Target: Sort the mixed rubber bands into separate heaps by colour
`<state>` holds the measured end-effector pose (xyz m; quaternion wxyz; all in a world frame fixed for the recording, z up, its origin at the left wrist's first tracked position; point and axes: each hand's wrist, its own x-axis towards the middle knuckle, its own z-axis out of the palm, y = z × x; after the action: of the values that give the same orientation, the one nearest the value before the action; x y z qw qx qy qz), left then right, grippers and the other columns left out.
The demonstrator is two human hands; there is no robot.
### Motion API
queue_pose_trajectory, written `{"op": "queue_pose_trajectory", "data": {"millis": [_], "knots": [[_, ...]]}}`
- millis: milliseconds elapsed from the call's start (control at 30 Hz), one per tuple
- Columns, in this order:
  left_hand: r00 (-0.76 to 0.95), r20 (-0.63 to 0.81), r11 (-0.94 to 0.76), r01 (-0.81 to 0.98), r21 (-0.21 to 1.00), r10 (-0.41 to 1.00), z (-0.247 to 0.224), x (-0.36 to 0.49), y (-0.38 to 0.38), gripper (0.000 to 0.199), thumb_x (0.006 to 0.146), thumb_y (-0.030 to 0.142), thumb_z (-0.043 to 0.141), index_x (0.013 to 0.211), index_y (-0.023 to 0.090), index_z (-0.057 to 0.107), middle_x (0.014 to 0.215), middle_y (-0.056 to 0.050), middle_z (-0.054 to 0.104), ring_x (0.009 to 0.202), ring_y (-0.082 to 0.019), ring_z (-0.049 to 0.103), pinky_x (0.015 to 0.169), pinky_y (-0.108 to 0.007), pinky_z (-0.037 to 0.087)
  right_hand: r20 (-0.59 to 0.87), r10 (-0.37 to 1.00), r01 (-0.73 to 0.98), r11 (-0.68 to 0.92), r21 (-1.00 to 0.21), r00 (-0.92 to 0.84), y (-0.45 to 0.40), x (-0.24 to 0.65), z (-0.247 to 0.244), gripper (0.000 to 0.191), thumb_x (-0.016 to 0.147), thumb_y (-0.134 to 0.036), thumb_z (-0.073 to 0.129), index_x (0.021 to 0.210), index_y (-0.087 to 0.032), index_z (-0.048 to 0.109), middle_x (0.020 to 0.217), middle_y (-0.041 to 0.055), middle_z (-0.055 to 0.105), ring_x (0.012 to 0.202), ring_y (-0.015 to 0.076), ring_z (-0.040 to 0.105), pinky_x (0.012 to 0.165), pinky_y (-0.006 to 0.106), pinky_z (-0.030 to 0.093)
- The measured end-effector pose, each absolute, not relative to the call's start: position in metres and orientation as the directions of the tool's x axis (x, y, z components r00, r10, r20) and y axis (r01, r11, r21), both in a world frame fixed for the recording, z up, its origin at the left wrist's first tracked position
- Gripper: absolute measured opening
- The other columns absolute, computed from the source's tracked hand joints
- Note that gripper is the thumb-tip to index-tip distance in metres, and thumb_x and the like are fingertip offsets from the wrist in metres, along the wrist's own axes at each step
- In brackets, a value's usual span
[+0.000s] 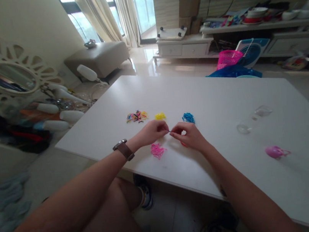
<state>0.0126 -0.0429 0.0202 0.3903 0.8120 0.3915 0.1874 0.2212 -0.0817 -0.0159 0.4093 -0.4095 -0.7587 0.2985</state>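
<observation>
Over the white table (211, 92), my left hand (156, 129) and my right hand (188, 134) meet fingertip to fingertip, both pinched. Between them stretches a thin dark strand (169, 131), probably a small rubber band, too small to make out fully. Around the hands lie little heaps of coloured bands: a mixed-colour heap (137, 116) at far left, a yellow heap (160, 116) just behind my left hand, a blue heap (189, 117) behind my right hand, and a pink heap (158, 151) nearer me. A red-orange heap (184, 144) is mostly hidden under my right hand.
To the right on the table are a clear plastic container (262, 110), a clear round piece (244, 129) and a pink-purple pouch-like object (276, 151). Beyond the far edge stands a pink basket (228, 58). A fan with white blades (70, 116) lies left of the table.
</observation>
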Motion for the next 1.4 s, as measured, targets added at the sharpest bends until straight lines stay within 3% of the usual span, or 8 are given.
{"op": "queue_pose_trajectory", "data": {"millis": [333,500,633,767,900,1000,1133,1400], "knots": [[0.645,0.003,-0.388,0.455,0.801,0.764,0.023,0.0179,-0.0443,0.014,0.084,0.025,0.063,0.083,0.013,0.07,0.069,-0.001,0.064,0.064,-0.012,0.055,0.06,-0.024,0.041,0.407,0.86,0.402,0.505,-0.763,-0.308,-0.0815,0.2239,-0.0154,0.009,0.086,-0.019,0.062,0.077,-0.021,0.065,0.071,0.0008,0.064,0.065,0.0155,0.06,0.06,0.028,0.046],[0.618,-0.039,-0.335,0.476,0.813,0.785,0.0204,0.0156,-0.0411,0.018,0.085,0.024,0.06,0.095,0.014,0.071,0.07,-0.001,0.063,0.064,-0.013,0.055,0.06,-0.024,0.042,0.472,0.862,0.435,0.502,-0.747,-0.185,-0.0809,0.2259,-0.0139,0.011,0.083,-0.018,0.061,0.073,-0.021,0.062,0.069,-0.0001,0.062,0.063,0.0152,0.058,0.063,0.03,0.047],[0.57,-0.146,-0.151,0.441,0.885,0.809,0.0174,0.0128,-0.0382,0.019,0.084,0.023,0.059,0.096,0.014,0.071,0.067,-0.001,0.063,0.062,-0.013,0.057,0.059,-0.024,0.044,0.458,0.879,0.426,0.466,-0.775,-0.128,-0.0797,0.2284,-0.0138,0.009,0.083,-0.021,0.062,0.074,-0.022,0.062,0.07,0.0005,0.064,0.063,0.0163,0.059,0.064,0.031,0.049],[0.542,-0.197,0.086,0.224,0.971,0.817,0.0163,0.0142,-0.039,0.027,0.08,0.016,0.055,0.104,0.016,0.069,0.062,0.002,0.058,0.058,-0.012,0.056,0.057,-0.023,0.044,0.425,0.897,0.428,0.432,-0.794,-0.117,-0.0799,0.2293,-0.0141,0.011,0.084,-0.025,0.062,0.074,-0.023,0.062,0.071,0.0018,0.066,0.064,0.0176,0.06,0.065,0.033,0.051],[0.513,-0.247,0.194,0.156,0.968,0.822,0.0137,0.0173,-0.0391,0.021,0.078,0.013,0.05,0.082,0.013,0.071,0.062,-0.002,0.059,0.056,-0.011,0.055,0.055,-0.022,0.043,0.416,0.902,0.422,0.423,-0.802,-0.112,-0.08,0.2289,-0.0152,0.012,0.085,-0.028,0.063,0.074,-0.023,0.063,0.071,0.0024,0.067,0.066,0.0187,0.06,0.066,0.035,0.052],[0.486,-0.253,0.161,0.225,0.961,0.836,0.0153,0.0175,-0.0398,0.019,0.078,0.014,0.053,0.079,0.012,0.072,0.063,-0.003,0.062,0.057,-0.01,0.055,0.056,-0.022,0.043,0.415,0.903,0.423,0.422,-0.802,-0.114,-0.0794,0.2287,-0.016,0.011,0.084,-0.028,0.063,0.074,-0.023,0.063,0.071,0.0022,0.067,0.065,0.0186,0.061,0.066,0.035,0.052],[0.512,-0.177,-0.005,0.334,0.943,0.841,0.0206,0.0164,-0.0427,0.017,0.079,0.025,0.067,0.085,0.011,0.074,0.066,-0.002,0.064,0.06,-0.011,0.056,0.058,-0.022,0.042,0.425,0.898,0.411,0.432,-0.803,-0.114,-0.0791,0.229,-0.0164,0.011,0.084,-0.025,0.063,0.074,-0.022,0.063,0.071,0.0019,0.066,0.064,0.0182,0.061,0.065,0.035,0.051],[0.534,-0.031,-0.185,0.346,0.92,0.845,0.0153,0.0214,-0.0433,0.025,0.079,0.036,0.072,0.083,0.011,0.074,0.063,-0.001,0.061,0.057,-0.01,0.05,0.054,-0.022,0.038,0.412,0.903,0.405,0.424,-0.81,-0.12,-0.08,0.2284,-0.0146,0.011,0.084,-0.026,0.063,0.074,-0.022,0.063,0.07,0.0016,0.066,0.065,0.0178,0.06,0.065,0.034,0.051]]}}
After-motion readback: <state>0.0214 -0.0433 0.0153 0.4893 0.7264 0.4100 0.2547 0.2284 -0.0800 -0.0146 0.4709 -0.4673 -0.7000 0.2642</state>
